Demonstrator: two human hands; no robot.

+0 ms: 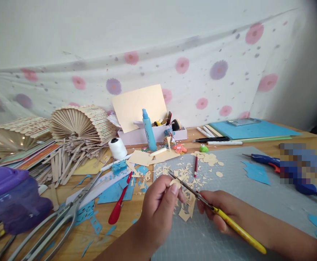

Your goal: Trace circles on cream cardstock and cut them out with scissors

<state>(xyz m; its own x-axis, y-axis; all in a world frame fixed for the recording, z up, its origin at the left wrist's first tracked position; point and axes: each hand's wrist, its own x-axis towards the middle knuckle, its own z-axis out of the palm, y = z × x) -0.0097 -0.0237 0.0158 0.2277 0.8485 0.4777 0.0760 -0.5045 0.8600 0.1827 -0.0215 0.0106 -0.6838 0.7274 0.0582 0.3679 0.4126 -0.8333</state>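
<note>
My left hand [161, 203] is closed, pinching a small rounded piece of cream paper [175, 183] between thumb and fingers. My right hand [220, 208] grips yellow-handled scissors [229, 221], seen nearly edge-on, so how far their blades are apart cannot be told. The dark blades cross right at the cream paper, by my left fingertips. Cream paper scraps [184, 172] lie scattered on the grey cutting mat [218, 239] beyond and beneath my hands. Several cut cream rounds [208, 158] are heaped farther back, near a red pencil-like stick [195, 166].
Large metal shears [75, 204], a red spatula-like tool [117, 210] and a purple tub [8, 203] are at left. Behind stand a blue bottle [149, 132], white thread [117, 148] and a white box [158, 135]. A blue glue gun [286, 166] lies at right.
</note>
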